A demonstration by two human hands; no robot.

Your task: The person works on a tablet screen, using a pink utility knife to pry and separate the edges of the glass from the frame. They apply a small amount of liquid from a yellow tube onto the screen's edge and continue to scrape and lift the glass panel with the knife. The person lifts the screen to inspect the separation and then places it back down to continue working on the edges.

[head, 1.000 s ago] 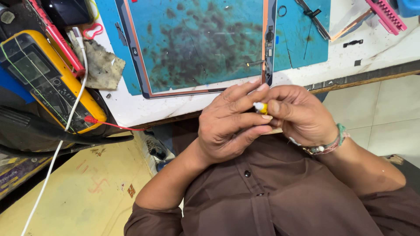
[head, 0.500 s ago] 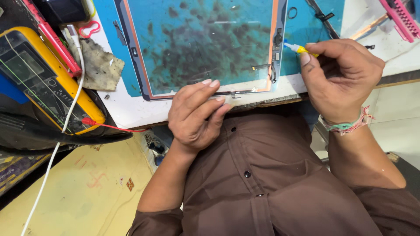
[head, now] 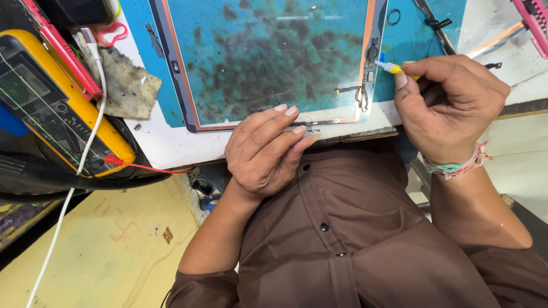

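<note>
A flat glass panel with an orange border (head: pixel 268 63) lies on a stained blue mat (head: pixel 411 34) on the white bench. My right hand (head: pixel 448 105) pinches a small yellow tube with a white nozzle (head: pixel 394 67), its tip pointing at the panel's right edge beside a black flex strip (head: pixel 365 85). My left hand (head: pixel 262 151) holds nothing. Its fingertips rest on the panel's near edge at the bench front.
A yellow multimeter (head: pixel 51 108) with a red lead sits at the left, next to a grey rag (head: pixel 128 85) and a white cable (head: pixel 85 148). A pink tool (head: pixel 534 20) and black tweezers (head: pixel 434 25) lie at the upper right. Below are my brown shirt and a yellow floor.
One second ago both hands were together at my chest on the yellow tube. The right hand carried it up to the panel's right edge; the left moved onto the panel's near edge.
</note>
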